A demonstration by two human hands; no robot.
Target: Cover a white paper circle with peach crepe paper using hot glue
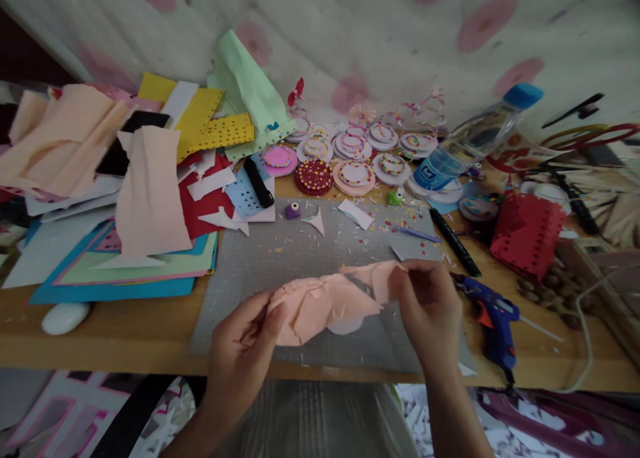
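the left hand (244,335) and the right hand (434,305) pinch opposite ends of the crumpled peach-coloured paper strip (306,306), probably for holding it spread, above the flat grey gridded mat (280,253).

One head-worn view from close above the wooden desk (135,343), forward and down

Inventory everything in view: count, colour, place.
Held paper: uncounted, peach, between hands
Mat: 1, grey, centre
Scraps: many, mixed, on mat
Paper discs: many, mixed, behind mat
Bottle: 1, clear, right
Marker: 1, black, mat's right edge
Glue gun: 1, blue, right
Paper bundle: 1, red, right
Loose paper: many, mixed, left
Backdrop: 1, white and pink, rear
Table: 1, brown, underneath
Other clutter: uncounted, mixed, throughout
Left hand: 1, paper's left end
Right hand: 1, paper's right end
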